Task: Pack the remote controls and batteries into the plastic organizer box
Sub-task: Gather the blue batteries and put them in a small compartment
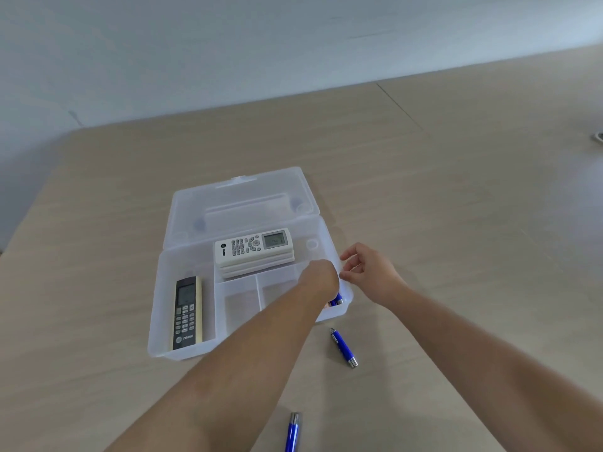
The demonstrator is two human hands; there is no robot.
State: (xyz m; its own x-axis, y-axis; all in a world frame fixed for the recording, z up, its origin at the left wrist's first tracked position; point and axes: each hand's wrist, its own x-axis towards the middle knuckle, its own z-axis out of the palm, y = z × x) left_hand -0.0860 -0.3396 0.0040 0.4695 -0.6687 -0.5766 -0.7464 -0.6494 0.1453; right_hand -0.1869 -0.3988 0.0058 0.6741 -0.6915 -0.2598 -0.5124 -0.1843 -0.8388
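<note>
The clear plastic organizer box (182, 349) lies open on the table, lid (241, 203) folded back. White remotes (254, 247) are stacked in its rear compartment. A black remote (186, 313) lies in the left compartment. My left hand (321, 277) reaches into the front right compartment, over blue batteries (337, 300) that show just beside it; whether its fingers grip one is hidden. My right hand (367, 270) hovers at the box's right rim, fingers apart, holding nothing. One blue battery (343, 348) lies on the table right of the box, another (292, 432) near the bottom edge.
The box sits mid-table on a light wood surface (456, 197). A pale wall (293, 44) runs behind the table's far edge. A small grey object (598, 137) shows at the far right edge.
</note>
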